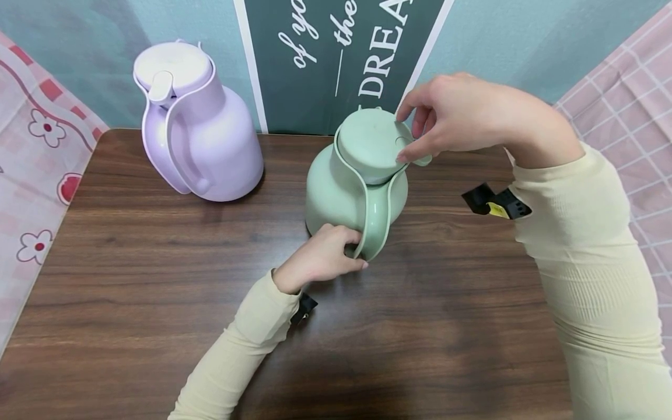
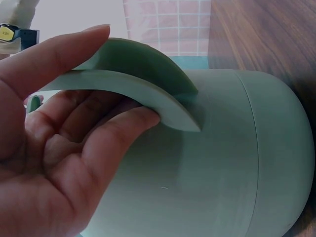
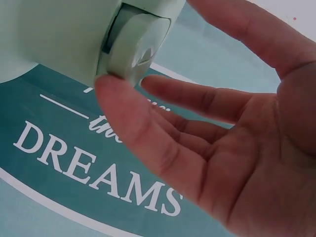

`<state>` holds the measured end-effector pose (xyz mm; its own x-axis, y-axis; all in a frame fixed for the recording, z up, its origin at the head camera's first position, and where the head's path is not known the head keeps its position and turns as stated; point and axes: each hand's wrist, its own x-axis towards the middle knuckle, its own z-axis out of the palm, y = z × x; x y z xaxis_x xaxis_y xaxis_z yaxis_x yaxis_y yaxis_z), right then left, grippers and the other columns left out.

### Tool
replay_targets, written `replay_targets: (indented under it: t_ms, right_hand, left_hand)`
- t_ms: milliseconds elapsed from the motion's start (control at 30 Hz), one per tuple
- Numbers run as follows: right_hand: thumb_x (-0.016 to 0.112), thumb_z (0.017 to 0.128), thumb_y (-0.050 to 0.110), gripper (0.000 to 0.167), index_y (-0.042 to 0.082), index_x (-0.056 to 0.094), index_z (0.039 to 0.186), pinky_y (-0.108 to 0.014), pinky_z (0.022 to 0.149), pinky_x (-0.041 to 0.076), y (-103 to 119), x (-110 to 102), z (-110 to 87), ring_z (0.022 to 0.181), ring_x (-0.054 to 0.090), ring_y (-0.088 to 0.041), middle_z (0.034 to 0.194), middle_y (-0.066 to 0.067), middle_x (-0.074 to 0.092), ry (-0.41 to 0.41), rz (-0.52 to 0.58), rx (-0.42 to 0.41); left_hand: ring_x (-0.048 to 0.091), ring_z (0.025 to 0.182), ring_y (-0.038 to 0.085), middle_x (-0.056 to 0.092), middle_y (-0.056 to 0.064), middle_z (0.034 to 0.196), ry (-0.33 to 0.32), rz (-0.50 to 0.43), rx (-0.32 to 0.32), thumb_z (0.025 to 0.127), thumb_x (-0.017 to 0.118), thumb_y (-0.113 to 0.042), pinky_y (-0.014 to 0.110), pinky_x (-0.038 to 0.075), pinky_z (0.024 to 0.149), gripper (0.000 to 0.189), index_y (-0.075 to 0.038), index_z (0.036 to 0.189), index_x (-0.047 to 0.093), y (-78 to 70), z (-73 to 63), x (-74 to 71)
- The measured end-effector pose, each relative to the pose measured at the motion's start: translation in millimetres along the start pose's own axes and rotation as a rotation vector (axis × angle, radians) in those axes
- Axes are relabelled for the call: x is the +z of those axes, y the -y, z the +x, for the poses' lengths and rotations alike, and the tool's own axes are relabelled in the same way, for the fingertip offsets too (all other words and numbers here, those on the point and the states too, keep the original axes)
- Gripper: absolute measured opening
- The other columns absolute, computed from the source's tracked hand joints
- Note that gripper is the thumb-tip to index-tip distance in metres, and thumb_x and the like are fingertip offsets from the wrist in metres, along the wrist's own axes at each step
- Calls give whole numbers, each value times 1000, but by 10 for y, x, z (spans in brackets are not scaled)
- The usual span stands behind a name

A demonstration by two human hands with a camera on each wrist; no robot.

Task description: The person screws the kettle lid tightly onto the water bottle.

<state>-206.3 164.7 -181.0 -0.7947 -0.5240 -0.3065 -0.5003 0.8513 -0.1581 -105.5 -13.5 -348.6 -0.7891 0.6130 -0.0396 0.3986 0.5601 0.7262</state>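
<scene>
A pale green thermos jug (image 1: 336, 192) stands upright on the wooden table, its handle facing the person. My left hand (image 1: 326, 254) grips the lower part of the handle (image 1: 377, 219); the left wrist view has its fingers (image 2: 133, 123) hooked inside the curve. At the top, my right hand (image 1: 457, 116) holds the edge of the round lid (image 1: 370, 140) between thumb and fingers. A tab (image 1: 423, 160) sticks out from the lid beneath that hand. In the right wrist view a round piece with a triangle mark (image 3: 140, 52) shows beside the fingertips.
A lilac thermos jug (image 1: 226, 140) stands at the back left of the wooden table (image 1: 157, 291). Behind the table hangs a blue-green cloth (image 1: 336, 111) with white lettering. Pink patterned cloths hang at the left (image 1: 37, 186) and right (image 1: 640, 116).
</scene>
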Motion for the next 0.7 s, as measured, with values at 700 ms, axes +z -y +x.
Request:
replay_targets:
  t_ms: [700]
  right_hand:
    - [70,73,6,16,16,58,68,-26,55,39,97,3,-101,59,49,-12,60,3,55,31,-29,-219]
  left_hand:
    - [36,55,8,38,-8,58,11,2,0,76,72,-16,21,33,56,16,-13,71,57,-8,7,3]
